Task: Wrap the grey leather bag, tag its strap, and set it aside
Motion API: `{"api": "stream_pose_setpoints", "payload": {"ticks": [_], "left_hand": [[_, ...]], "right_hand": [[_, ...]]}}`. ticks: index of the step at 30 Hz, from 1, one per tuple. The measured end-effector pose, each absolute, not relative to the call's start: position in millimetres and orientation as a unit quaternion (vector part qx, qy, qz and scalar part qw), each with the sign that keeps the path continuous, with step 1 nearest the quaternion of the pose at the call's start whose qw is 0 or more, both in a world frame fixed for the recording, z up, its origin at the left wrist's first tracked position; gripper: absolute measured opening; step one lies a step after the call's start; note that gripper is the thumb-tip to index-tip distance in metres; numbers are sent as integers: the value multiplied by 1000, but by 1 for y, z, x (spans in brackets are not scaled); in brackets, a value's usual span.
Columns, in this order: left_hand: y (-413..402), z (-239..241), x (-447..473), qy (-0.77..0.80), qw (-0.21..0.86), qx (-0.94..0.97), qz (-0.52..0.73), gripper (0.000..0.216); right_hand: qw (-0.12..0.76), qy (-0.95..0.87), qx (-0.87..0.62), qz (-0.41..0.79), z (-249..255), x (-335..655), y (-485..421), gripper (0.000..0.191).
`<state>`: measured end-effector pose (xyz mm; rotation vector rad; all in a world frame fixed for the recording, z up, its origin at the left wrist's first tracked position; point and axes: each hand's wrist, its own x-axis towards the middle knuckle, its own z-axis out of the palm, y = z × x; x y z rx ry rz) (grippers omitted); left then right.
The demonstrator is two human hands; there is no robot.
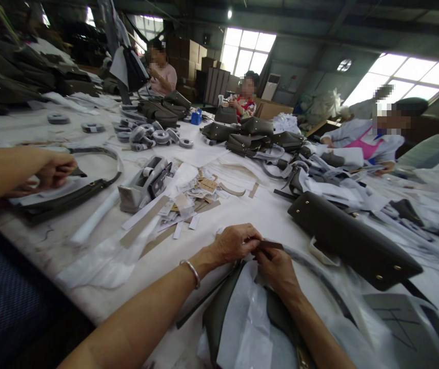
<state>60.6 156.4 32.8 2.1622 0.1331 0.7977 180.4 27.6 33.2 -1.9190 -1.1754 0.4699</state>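
Observation:
In front of me a dark olive handbag point(219, 312) lies on the table with its mouth towards me and white tissue paper point(238, 318) inside. Over it, my left hand point(238, 242), with a bangle on the wrist, pinches the near end of a short brown strip point(272, 245). My right hand point(277, 266) is closed on the same strip from below, its fingertips touching the left ones. A film-wrapped handle point(321, 279) curves away to the right of my hands. Exactly where the strip joins the bag is hidden by my fingers.
Another olive bag point(350, 238) lies on its side at right, near a grey box-like object point(407, 323). Card scraps point(204, 192) and a tape dispenser point(144, 184) sit ahead. A co-worker's hands point(56, 171) handle a bag at left; several people work farther back.

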Motion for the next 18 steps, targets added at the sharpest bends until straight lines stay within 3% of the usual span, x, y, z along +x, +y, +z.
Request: {"api": "stream_pose_setpoints", "payload": {"ticks": [3,11,18], "left_hand": [[158,30,61,55,410,851,324,16],[163,33,57,105,416,840,334,17],[162,38,55,112,428,848,290,16]], "right_hand": [[415,-476,-757,169,33,179,28,30],[544,-391,-717,193,47,177,22,44],[646,-317,-602,347,40,184,21,46]]}}
